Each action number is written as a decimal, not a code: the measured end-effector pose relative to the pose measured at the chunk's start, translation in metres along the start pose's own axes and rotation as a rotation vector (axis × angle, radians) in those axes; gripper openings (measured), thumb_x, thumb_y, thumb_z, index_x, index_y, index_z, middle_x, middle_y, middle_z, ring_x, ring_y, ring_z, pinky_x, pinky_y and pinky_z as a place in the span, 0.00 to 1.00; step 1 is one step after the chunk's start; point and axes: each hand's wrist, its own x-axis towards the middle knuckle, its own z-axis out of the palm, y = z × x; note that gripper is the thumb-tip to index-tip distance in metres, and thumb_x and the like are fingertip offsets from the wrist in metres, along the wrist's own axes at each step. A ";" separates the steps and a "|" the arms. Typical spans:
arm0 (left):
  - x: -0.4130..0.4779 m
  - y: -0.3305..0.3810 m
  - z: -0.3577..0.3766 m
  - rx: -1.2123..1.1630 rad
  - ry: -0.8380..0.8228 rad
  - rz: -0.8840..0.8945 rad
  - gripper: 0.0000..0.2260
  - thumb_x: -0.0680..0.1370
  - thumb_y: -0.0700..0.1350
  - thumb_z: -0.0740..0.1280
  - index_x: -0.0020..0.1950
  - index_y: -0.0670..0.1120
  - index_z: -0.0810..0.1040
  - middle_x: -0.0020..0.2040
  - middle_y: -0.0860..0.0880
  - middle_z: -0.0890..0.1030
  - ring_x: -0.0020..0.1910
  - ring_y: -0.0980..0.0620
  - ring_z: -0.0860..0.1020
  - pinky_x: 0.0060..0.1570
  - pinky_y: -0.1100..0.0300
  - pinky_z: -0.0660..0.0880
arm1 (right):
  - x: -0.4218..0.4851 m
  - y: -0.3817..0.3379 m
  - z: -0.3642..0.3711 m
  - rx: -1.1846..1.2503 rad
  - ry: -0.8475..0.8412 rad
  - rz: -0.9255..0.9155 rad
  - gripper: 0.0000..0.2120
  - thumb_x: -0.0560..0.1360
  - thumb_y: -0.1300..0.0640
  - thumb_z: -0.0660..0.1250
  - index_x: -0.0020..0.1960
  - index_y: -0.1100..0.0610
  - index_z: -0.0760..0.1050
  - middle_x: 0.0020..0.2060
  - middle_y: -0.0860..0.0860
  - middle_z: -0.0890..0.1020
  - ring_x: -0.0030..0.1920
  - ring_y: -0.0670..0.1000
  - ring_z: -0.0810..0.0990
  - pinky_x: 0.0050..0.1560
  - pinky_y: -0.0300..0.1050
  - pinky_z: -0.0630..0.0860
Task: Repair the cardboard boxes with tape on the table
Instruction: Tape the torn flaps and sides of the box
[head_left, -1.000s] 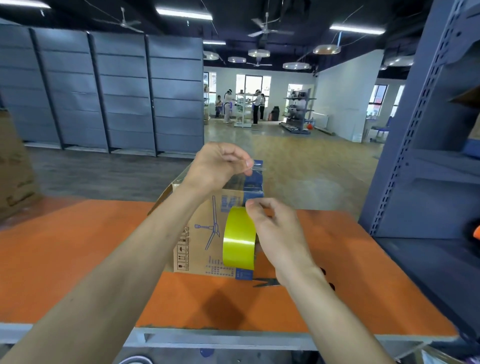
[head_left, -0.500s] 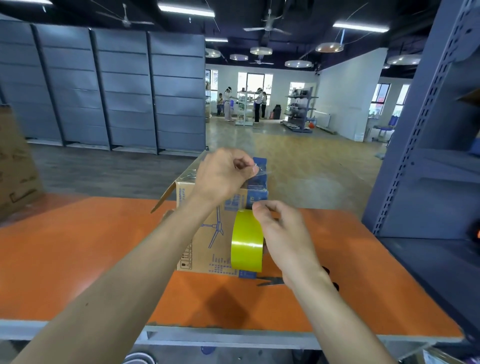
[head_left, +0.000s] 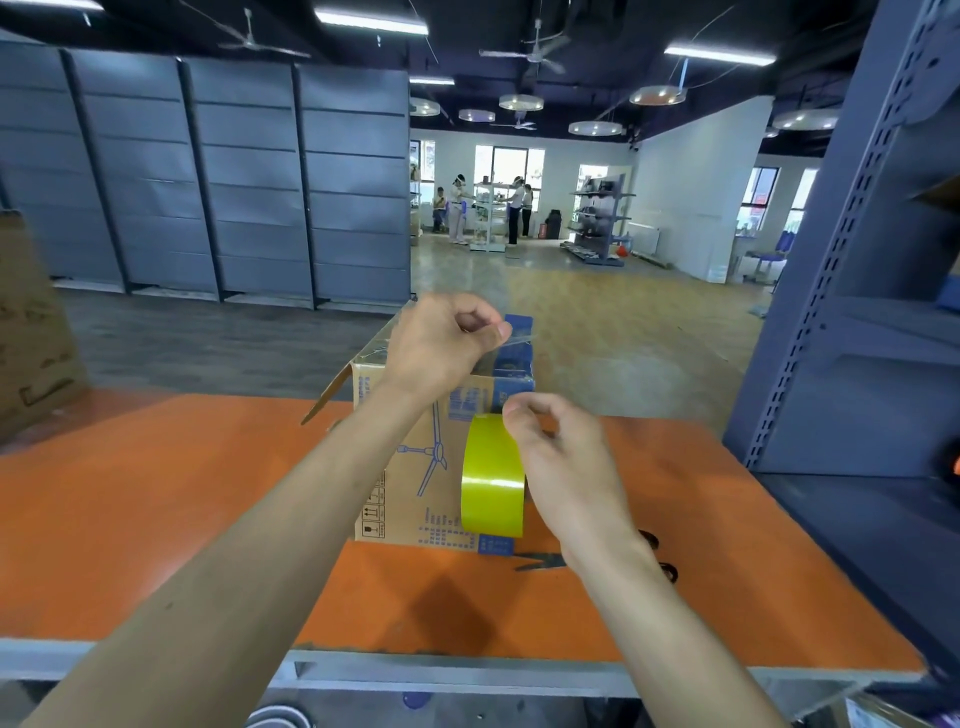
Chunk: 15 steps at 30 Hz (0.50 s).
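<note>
Bright, even light from ceiling strips (head_left: 371, 21) and far windows (head_left: 509, 166); wide-angle bending at edges.

A single view, worn on the person's head, faces forward and tilts a little down; both forearms rise from the bottom edge, so the left grip (head_left: 441, 348) and the right grip (head_left: 566, 467) sit close to the lens near mid-frame, with the tape (head_left: 491, 478) between them; the box (head_left: 410, 499) stands just behind the grips; the orange worktop (head_left: 156, 519) spreads below and to either side of them; beyond the grips a long hall recedes; the wide lens slants the rack (head_left: 857, 260) right of the right grip.
</note>
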 end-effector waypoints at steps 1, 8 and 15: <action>0.000 0.000 0.001 0.016 -0.002 -0.002 0.04 0.76 0.50 0.76 0.42 0.53 0.86 0.38 0.55 0.85 0.38 0.58 0.81 0.46 0.56 0.79 | 0.000 0.001 0.000 0.001 0.001 0.005 0.05 0.82 0.51 0.65 0.54 0.48 0.79 0.41 0.42 0.81 0.29 0.32 0.75 0.28 0.27 0.69; -0.002 0.000 0.002 0.094 0.001 -0.005 0.05 0.76 0.52 0.76 0.41 0.54 0.85 0.37 0.57 0.84 0.39 0.59 0.80 0.43 0.58 0.77 | 0.001 0.006 -0.001 -0.023 0.016 -0.014 0.07 0.82 0.50 0.65 0.56 0.48 0.80 0.45 0.40 0.82 0.40 0.30 0.77 0.36 0.25 0.70; -0.007 0.002 0.007 0.287 0.000 0.005 0.07 0.75 0.56 0.75 0.38 0.58 0.81 0.40 0.59 0.83 0.46 0.57 0.81 0.45 0.56 0.78 | 0.001 0.011 -0.001 -0.019 0.021 -0.008 0.06 0.82 0.51 0.65 0.55 0.48 0.80 0.44 0.40 0.83 0.39 0.31 0.77 0.35 0.25 0.70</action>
